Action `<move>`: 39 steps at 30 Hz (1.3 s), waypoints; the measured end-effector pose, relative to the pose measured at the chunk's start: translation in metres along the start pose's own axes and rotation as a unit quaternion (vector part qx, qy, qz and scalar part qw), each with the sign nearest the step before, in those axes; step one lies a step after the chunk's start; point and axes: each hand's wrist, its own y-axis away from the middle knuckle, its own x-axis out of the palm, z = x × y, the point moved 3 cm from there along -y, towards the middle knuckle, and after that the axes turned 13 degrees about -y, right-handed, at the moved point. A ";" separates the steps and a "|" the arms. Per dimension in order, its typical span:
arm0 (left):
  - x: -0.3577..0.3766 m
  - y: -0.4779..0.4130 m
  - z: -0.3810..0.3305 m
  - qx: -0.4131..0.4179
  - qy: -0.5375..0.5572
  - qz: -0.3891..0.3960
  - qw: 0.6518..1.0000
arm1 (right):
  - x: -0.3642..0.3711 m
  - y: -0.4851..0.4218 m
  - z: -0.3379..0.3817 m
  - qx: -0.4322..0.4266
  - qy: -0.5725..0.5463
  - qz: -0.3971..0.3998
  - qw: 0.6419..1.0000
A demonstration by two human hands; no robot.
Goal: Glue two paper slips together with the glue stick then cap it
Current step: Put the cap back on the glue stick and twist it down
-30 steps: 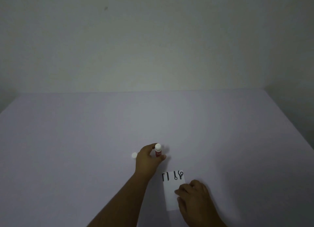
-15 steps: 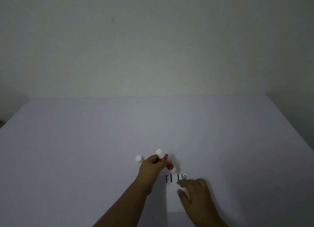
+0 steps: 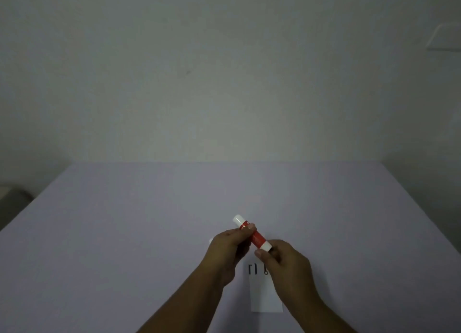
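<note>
A: What are the fingers doing?

B: The left hand (image 3: 228, 251) has thumb and fingertips pinched on the upper red part of the glue stick (image 3: 252, 235). The right hand (image 3: 287, 265) has thumb and forefinger closed on the stick's lower white end.

A: Why hold it at both ends?

B: I'd judge one hand steadies the barrel while the other turns the base to run the glue in or out. I cannot tell which end is the open one.

A: Where is the stick?

B: In the air, tilted, its far white end up and to the left, just beyond the paper slip (image 3: 264, 295).

A: And the slip?

B: Flat on the table (image 3: 124, 232), black marks at its far edge, partly under the right hand. Whether it is one slip or two stacked, I cannot tell.

A: The cap?

B: A pale speck (image 3: 211, 240) just left of the left hand, well left of the slip, may be it; mostly hidden.
</note>
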 end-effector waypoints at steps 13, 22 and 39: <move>-0.003 0.021 -0.021 0.021 0.006 -0.002 1.000 | -0.003 0.007 0.014 -0.080 -0.025 -0.019 0.996; -0.001 0.024 -0.022 0.030 -0.013 -0.004 0.999 | 0.003 0.010 0.013 0.132 -0.290 0.052 0.946; -0.001 0.025 -0.028 0.035 -0.023 -0.008 0.999 | -0.007 0.007 0.017 -0.093 -0.030 -0.002 0.995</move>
